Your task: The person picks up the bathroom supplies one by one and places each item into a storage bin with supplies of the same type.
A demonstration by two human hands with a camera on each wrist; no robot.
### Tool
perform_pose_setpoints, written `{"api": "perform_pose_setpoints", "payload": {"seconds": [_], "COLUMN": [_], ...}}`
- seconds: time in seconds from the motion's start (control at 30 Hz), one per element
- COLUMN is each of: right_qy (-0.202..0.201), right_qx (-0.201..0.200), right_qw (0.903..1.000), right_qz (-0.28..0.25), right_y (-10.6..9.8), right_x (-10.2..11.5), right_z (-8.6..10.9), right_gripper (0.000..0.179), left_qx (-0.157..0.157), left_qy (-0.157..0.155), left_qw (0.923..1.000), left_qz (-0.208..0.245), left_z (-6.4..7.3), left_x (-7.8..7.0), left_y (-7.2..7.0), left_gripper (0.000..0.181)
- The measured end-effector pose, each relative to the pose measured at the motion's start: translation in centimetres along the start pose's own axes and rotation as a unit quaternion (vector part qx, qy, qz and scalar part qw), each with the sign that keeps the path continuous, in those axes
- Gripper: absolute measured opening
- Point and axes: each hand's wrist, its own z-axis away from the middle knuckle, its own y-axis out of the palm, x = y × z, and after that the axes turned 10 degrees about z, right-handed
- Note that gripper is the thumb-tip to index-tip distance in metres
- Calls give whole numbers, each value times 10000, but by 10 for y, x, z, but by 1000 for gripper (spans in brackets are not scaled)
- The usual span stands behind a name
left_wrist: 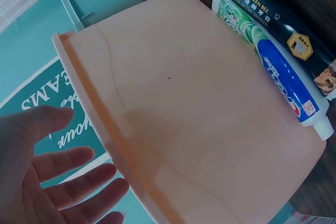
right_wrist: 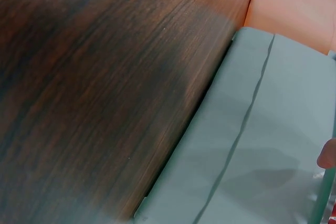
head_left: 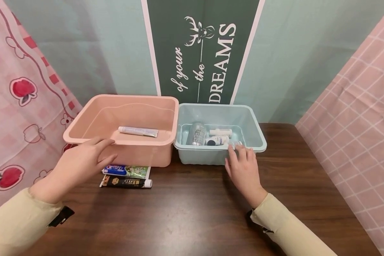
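Observation:
My left hand [head_left: 78,165] hovers at the front rim of the pink bin [head_left: 153,154], fingers spread and relaxed, with nothing in them in the left wrist view. Inside that bin lies a white toothpaste tube [head_left: 138,131]. Before it on the table are a blue-and-green Crest toothpaste tube [head_left: 126,171] and a black toothpaste tube [head_left: 124,182] with a white cap. My right hand [head_left: 244,172] is at the front rim of the blue bin [head_left: 204,156], fingertips over the edge, beside a small whitish item [head_left: 236,143]. That bin holds a clear silvery bottle [head_left: 197,134] and small white bottles [head_left: 220,133].
Both bins stand side by side on a dark wood table [head_left: 185,220]. Behind them hangs a green cloth [head_left: 284,64] with lettering. A pink apple-print cloth [head_left: 22,117] borders the left, a pink checked cloth [head_left: 361,117] the right.

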Motion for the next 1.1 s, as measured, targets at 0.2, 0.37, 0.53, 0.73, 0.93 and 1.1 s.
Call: {"api": "perform_pose_setpoints", "payload": {"seconds": [0.2, 0.37, 0.53, 0.73, 0.93, 1.1], "right_qy": [21, 26, 45, 86, 98, 83], "right_qx": [96, 81, 62, -31, 117, 96], "right_qw": [9999, 10000, 10000, 10000, 9999, 9999], "right_qz": [66, 37, 17, 27, 74, 97], "right_y": [-2, -3, -2, -1, -2, -1], "right_x": [-1, -1, 0, 2, 3, 3], "right_z": [-1, -1, 1, 3, 2, 2], "right_gripper": [42, 42, 42, 44, 43, 45], "left_qx": [-67, 131, 180, 380, 708, 888], "left_qy": [33, 37, 147, 114, -44, -122], "left_qw": [10000, 9999, 9997, 9991, 9973, 9957], "left_qz": [9, -11, -60, 154, 213, 218], "left_z": [4, 8, 11, 13, 16, 17], "left_x": [0, 0, -2, -3, 2, 6], "left_y": [3, 7, 12, 21, 31, 42], "left_gripper": [39, 40, 39, 35, 36, 37]}}
